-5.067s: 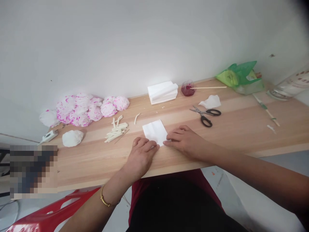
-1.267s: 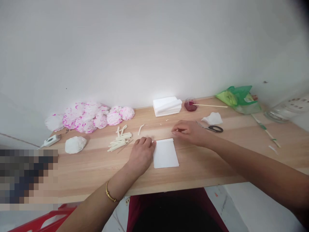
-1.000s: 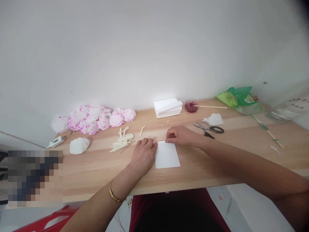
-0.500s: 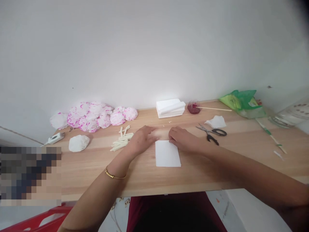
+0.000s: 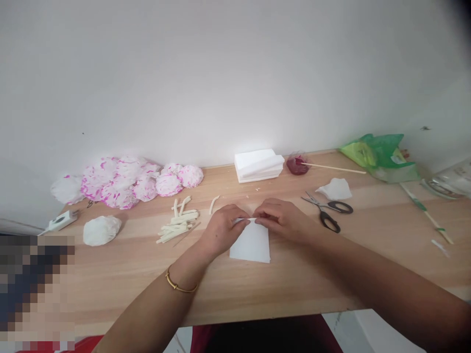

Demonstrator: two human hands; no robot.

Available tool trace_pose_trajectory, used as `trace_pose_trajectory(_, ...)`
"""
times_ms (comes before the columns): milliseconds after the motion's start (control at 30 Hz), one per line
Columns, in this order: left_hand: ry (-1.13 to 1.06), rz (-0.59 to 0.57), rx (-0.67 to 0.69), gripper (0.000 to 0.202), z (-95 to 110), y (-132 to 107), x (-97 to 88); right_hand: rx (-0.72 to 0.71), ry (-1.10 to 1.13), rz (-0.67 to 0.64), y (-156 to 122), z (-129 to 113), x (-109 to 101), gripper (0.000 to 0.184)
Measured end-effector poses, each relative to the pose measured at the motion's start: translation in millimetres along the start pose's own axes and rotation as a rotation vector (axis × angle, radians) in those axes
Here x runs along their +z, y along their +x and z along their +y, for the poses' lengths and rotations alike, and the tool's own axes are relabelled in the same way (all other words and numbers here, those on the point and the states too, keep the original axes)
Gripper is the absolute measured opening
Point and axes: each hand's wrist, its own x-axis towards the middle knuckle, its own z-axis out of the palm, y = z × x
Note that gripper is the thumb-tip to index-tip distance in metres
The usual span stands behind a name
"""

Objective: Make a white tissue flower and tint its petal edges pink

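Observation:
A white paper sheet [image 5: 250, 245], which looks like folded tissue, lies on the wooden table in front of me. My left hand [image 5: 226, 226] pinches the left part of its far edge between thumb and fingers. At the right part of that edge, my right hand [image 5: 277, 219] pinches the paper too. The far edge is raised slightly and looks turned over in a narrow strip; the fingers partly cover it. Left of my left hand lies a pile of cream-coloured twisted strips [image 5: 178, 225], with one loose strip [image 5: 213, 203] apart from it.
Pink-and-white paper balls [image 5: 123, 181] line the wall, with a white one [image 5: 102, 230] nearer me. Behind my hands sits a tissue stack [image 5: 257, 165]. Rightward are a dark red bag [image 5: 297, 165] with a stick, black-handled scissors [image 5: 329, 213], crumpled tissue [image 5: 335, 189] and a green bag [image 5: 382, 152].
My left hand has come in to the paper's far edge and closed on it, and both hands now pinch it. That edge has lifted. The camera view has shifted slightly.

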Motion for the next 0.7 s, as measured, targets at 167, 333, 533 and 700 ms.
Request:
trace_pose_trajectory(167, 0.008, 0.036, -0.054, 0.009, 0.6, -0.9, -1.3, -0.016, -0.028, 0.029, -4.1, 7.0, -1.3, 0.020)
trace_pose_trajectory(333, -0.092, 0.046, -0.115, 0.011, 4.2, -2.7, -8.6, -0.067, -0.069, 0.088, -5.8, 9.9, -4.4, 0.024)
trace_pose_trajectory(533, -0.049, 0.229, 0.011, 0.012, 8.6, -6.5, -11.7, -0.140, -0.227, 0.231, -6.4, 3.5, -11.8, 0.022)
trace_pose_trajectory(700, 0.201, 0.425, 0.356, 0.005, 15.4, -8.6, -23.2, -0.210, -0.330, 0.413, -9.7, -9.2, -21.1, 0.015)
